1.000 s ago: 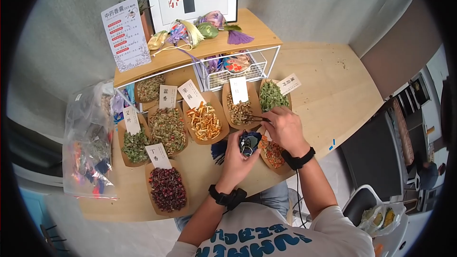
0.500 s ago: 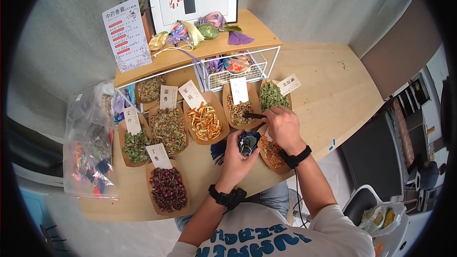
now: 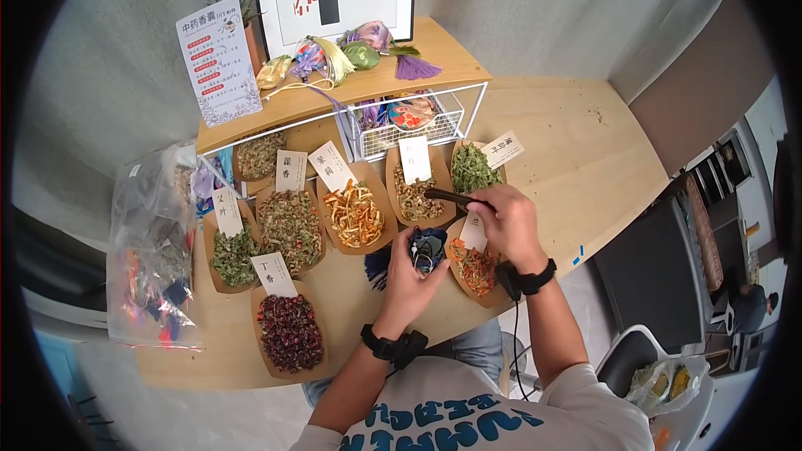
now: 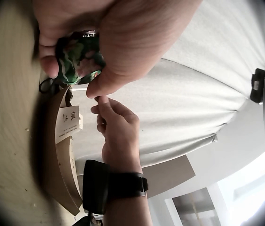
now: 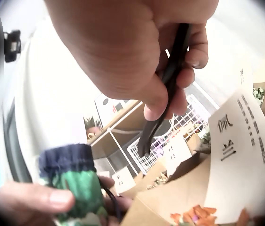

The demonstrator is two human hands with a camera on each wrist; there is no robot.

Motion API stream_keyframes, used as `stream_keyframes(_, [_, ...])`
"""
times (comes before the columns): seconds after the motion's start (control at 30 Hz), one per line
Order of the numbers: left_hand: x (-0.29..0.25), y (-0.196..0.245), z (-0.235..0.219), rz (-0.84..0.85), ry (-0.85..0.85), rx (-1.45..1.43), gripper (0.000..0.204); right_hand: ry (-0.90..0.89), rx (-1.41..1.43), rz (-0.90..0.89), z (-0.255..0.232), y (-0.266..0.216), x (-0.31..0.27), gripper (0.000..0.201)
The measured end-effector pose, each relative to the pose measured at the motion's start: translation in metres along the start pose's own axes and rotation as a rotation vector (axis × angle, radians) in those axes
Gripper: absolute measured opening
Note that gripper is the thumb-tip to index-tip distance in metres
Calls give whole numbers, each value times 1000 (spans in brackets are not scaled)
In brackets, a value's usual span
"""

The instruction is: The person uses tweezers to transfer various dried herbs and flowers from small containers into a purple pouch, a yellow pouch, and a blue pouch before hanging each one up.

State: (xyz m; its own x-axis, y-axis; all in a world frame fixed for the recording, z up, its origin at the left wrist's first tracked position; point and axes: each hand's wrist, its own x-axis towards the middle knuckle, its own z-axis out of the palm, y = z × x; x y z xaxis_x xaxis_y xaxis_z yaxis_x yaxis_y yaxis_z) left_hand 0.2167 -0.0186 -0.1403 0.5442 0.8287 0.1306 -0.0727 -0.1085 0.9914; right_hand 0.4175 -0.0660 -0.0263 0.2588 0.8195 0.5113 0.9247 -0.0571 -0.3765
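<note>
Seven paper trays of dried herbs lay fanned across the wooden table (image 3: 576, 159) as you worked at its near edge. Your left hand (image 3: 409, 271) curled its fingers round a small dark drawstring pouch (image 3: 428, 249), its grip closed on the cloth with the mouth held open and facing up; the left wrist view showed the green patterned fabric (image 4: 78, 59) bunched between thumb and fingers. Your right hand (image 3: 505, 221) pinched a pair of black tweezers (image 3: 447, 196), its grip tight on their handle end, with the tips reaching over the tray of brown herbs (image 3: 413, 200). The pouch sat just beside the tray of orange and red petals (image 3: 472, 267), between that tray and the tray of orange peel (image 3: 355, 213). A white label card (image 5: 238, 155) stood in the petal tray, close under your right hand. Behind the trays stood a low wooden shelf (image 3: 292, 104) carrying finished sachets, tassels and a printed sign (image 3: 217, 58). A clear plastic bag (image 3: 154, 246) lay at the table's left edge.
</note>
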Motion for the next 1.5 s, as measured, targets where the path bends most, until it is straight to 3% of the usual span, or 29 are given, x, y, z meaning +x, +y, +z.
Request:
stream_keyframes(0.13, [1,4,1,-40,17,-26,71,-68,315,31,-31,-8,-11,16])
stream_keyframes(0.27, [1,11,0,-63,-7,-54,71,-232,339,-3,-46,-16,-18,17])
stream_keyframes(0.4, [0,9,0,-51,1,-53,70,-152,391,54,-35,-12,-15,18])
stream_keyframes(0.5, [0,7,1,-41,-21,-28,69,-109,261,163,-19,-5,-3,16])
stream_keyframes(0.57, [1,6,1,-79,-47,-85,67,-96,-21,3,-2,3,4,14])
stream_keyframes(0.63, [1,7,1,-78,-52,-75,67,-113,-64,20,13,0,9,12])
stream_keyframes(0.73, [0,6,1,-64,-61,-59,66,-170,-162,-110,29,-2,13,12])
stream_keyframes(0.93, [2,1,3,21,-40,-8,63,-222,-197,-42,17,0,19,15])
stream_keyframes(1.03, [1,6,3,51,-28,34,61,-129,-206,-18,27,4,34,14])
stream_keyframes(1.17, [3,7,-1,47,7,68,59,-178,-195,-56,39,9,42,16])
stream_keyframes(1.37, [2,5,1,-5,5,-43,61,-292,-181,-32,7,1,21,14])
stream_keyframes(1.5, [1,7,0,75,-11,56,58,-228,-232,28,2,5,6,17])
